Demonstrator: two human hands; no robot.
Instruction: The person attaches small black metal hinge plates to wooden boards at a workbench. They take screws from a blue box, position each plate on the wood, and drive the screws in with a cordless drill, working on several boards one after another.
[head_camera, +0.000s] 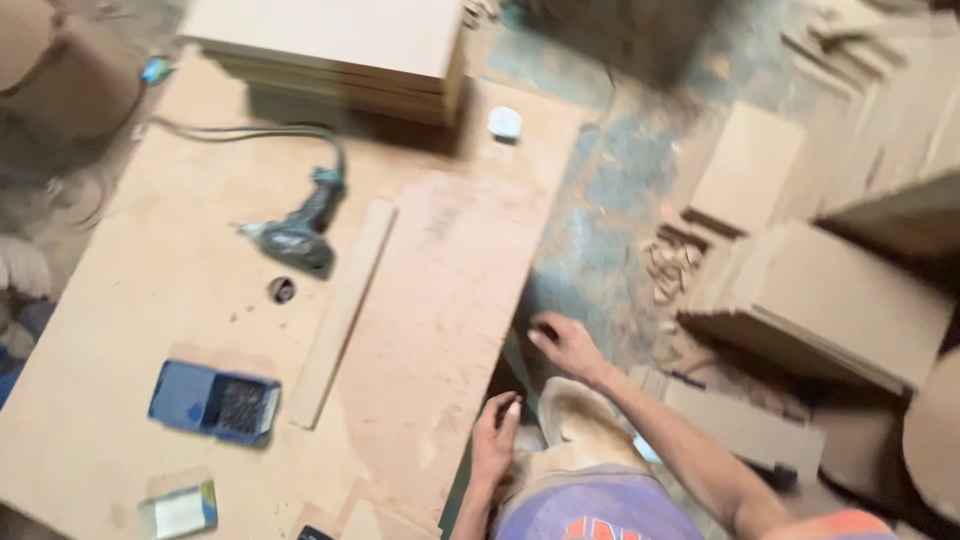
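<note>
My left hand lies flat at the near right edge of a large brown board, fingers pointing away, holding nothing. My right hand reaches lower to the floor just beside that board's right edge, fingers spread and empty. My knee in purple shorts sits between the two arms. On the board lie a narrow wooden strip, a green corded drill and a blue open box of small metal parts. The picture is blurred by motion.
A stack of boards stands at the board's far end with a small white tape measure beside it. More board stacks and a heap of small wooden pieces crowd the dusty floor at right. A small box lies near left.
</note>
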